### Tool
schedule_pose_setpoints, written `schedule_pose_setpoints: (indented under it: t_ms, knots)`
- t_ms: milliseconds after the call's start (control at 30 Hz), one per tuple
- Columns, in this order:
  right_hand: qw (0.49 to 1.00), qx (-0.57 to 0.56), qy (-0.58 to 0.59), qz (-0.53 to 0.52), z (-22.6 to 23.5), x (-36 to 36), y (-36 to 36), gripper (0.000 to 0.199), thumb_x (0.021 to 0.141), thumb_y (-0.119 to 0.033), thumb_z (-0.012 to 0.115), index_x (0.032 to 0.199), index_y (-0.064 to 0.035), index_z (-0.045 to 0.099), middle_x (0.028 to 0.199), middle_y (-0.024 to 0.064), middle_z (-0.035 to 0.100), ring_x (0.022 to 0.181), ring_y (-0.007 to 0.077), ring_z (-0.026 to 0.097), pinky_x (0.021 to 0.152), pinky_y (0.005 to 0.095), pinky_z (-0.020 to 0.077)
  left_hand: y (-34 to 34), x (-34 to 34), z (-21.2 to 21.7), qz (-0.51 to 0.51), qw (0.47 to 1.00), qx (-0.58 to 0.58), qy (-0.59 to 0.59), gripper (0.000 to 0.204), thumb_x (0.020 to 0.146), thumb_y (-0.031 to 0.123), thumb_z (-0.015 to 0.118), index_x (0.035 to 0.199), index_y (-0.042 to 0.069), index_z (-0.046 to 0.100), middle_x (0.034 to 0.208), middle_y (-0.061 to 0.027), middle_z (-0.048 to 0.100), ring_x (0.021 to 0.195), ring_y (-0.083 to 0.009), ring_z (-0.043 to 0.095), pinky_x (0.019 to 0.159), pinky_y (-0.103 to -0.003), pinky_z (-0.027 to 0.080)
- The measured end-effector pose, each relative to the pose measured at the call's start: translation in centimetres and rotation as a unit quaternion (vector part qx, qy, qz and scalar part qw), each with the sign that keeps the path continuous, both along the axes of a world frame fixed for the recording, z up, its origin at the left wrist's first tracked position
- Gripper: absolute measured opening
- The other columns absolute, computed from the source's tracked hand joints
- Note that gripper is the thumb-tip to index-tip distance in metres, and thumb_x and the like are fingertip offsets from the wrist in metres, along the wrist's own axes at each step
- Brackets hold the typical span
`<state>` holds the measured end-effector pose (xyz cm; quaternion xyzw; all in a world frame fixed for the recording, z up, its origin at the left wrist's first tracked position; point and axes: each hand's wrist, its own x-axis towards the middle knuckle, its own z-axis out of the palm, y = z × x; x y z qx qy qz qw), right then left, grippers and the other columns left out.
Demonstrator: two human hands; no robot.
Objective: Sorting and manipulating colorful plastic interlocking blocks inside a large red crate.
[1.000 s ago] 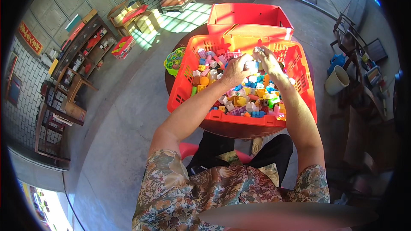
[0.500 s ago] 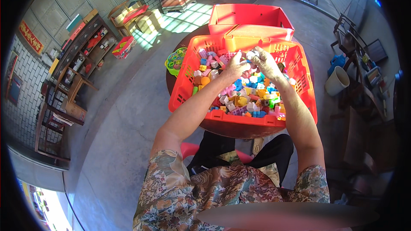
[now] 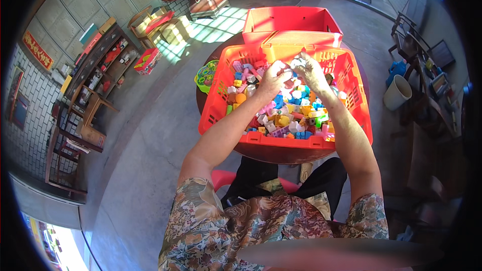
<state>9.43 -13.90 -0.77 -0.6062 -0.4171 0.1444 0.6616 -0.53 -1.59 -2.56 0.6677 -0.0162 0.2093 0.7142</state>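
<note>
A red plastic basket (image 3: 316, 141) full of colourful toy building blocks (image 3: 282, 119) stands on a round dark table (image 3: 281, 156). Both my hands are over its far half, close together. My right hand (image 3: 312, 74) pinches a small white block (image 3: 298, 63) between thumb and fingers. Just left of it, my left hand (image 3: 273, 79) has its fingers curled closed near the white block. What sits in the left fingers, if anything, is hidden. Pink, blue, yellow, white and green blocks lie loose below the hands.
A red box (image 3: 291, 19) stands behind the basket. At the table's left edge is a green round toy tray (image 3: 206, 76). A wooden chair (image 3: 90, 103) and a shelf (image 3: 108, 55) stand at left. A pale bin (image 3: 396, 93) is on the right, beside a blue object (image 3: 395, 70).
Both hands stay over the basket and shift only slightly; the left fingers have curled in a little. The whole view has tilted slightly.
</note>
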Motion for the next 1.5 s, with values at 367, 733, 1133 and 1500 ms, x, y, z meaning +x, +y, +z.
schedule_pose_setpoints:
  t_ms: [367, 733, 1133, 1500]
  knots:
    - [0.986, -0.159, 0.022, -0.039, 0.9, -0.2, -0.7, 0.025, 0.091, -0.026, 0.045, 0.097, -0.0024, 0.048, 0.076, 0.0088, 0.057, 0.058, 0.0155, 0.057, 0.044, 0.0259, 0.0451, -1.1, -0.6, 1.1, 0.167, 0.863, 0.463, -0.114, 0.026, 0.075, 0.010, 0.061, 0.097, 0.002, 0.050, 0.085, -0.0138, 0.057, 0.075, -0.0275, 0.059, 0.066, -0.034, 0.048]
    - [0.970, -0.077, -0.216, -0.082, -0.1, -0.6, 0.2, 0.018, 0.091, -0.015, 0.052, 0.102, -0.0023, 0.046, 0.086, 0.0124, 0.057, 0.079, 0.0202, 0.059, 0.073, 0.0316, 0.0470, 0.5, -0.3, -0.6, 0.044, 0.980, 0.178, 0.077, 0.023, 0.078, 0.010, 0.060, 0.098, 0.002, 0.052, 0.075, -0.0087, 0.061, 0.067, -0.0179, 0.062, 0.061, -0.032, 0.049]
    - [0.980, -0.194, 0.028, -0.035, 1.5, -0.6, -0.5, 0.027, 0.092, -0.025, 0.050, 0.098, 0.0012, 0.047, 0.082, 0.0163, 0.057, 0.074, 0.0207, 0.057, 0.066, 0.0353, 0.0457, -0.8, -0.9, 0.9, 0.146, 0.866, 0.469, -0.098, 0.030, 0.078, 0.019, 0.059, 0.101, 0.003, 0.049, 0.082, -0.0158, 0.060, 0.073, -0.0283, 0.061, 0.066, -0.036, 0.048]
    - [0.983, -0.080, -0.153, -0.066, 0.5, -0.7, 0.0, 0.017, 0.086, -0.008, 0.057, 0.097, 0.0001, 0.047, 0.089, 0.0142, 0.055, 0.080, 0.0227, 0.057, 0.071, 0.0324, 0.0469, 0.4, 0.0, -0.5, -0.004, 0.996, 0.067, 0.057, 0.023, 0.087, 0.015, 0.050, 0.106, 0.001, 0.047, 0.087, -0.0091, 0.061, 0.072, -0.0143, 0.062, 0.060, -0.026, 0.050]
